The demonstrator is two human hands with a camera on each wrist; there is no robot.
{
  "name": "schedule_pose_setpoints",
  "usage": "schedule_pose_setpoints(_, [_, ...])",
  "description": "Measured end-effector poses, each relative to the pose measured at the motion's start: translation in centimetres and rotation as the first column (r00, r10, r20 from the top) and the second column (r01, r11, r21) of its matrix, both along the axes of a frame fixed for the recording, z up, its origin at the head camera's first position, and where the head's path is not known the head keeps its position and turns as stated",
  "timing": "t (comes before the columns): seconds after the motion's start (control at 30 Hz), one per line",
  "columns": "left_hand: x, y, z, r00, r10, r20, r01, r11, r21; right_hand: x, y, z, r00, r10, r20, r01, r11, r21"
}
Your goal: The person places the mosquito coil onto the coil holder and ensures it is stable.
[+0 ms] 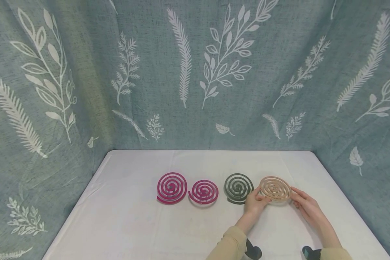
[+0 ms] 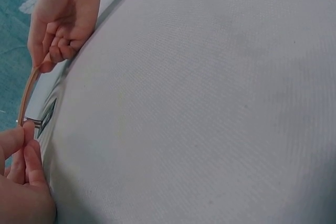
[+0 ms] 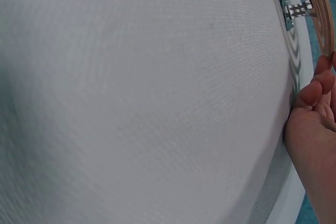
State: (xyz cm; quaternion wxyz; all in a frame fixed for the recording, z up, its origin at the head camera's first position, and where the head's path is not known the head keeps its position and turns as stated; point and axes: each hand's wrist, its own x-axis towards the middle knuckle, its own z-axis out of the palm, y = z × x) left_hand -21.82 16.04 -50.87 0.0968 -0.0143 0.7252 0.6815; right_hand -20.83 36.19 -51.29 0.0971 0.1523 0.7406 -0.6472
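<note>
A tan mosquito coil (image 1: 275, 189) is held level a little above the white table between both hands. My left hand (image 1: 256, 203) pinches its left edge between thumb and fingers, and my right hand (image 1: 308, 206) pinches the right edge. Under the coil, the right wrist view shows a small metal coil stand (image 3: 300, 9) reaching up to its underside. A dark green coil (image 1: 238, 188) lies just left of the left hand, whose fingers overlap its right edge in the head view.
Two magenta coils, one at far left (image 1: 171, 187) and one beside it (image 1: 203, 192), sit further left in the row; the second has a shadow beneath it. Behind the white table (image 1: 123, 224) hangs a blue-green curtain (image 1: 195, 126) with white leaf prints.
</note>
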Motion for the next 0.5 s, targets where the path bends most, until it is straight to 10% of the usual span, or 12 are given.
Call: schedule_pose_setpoints(0.5, [-0.11,-0.05,-0.1,1.0,-0.016,-0.018,0.016,1.0,-0.008,0.04,0.12,-0.22,1.0,0.012,-0.01,-0.011,1.0,0.006])
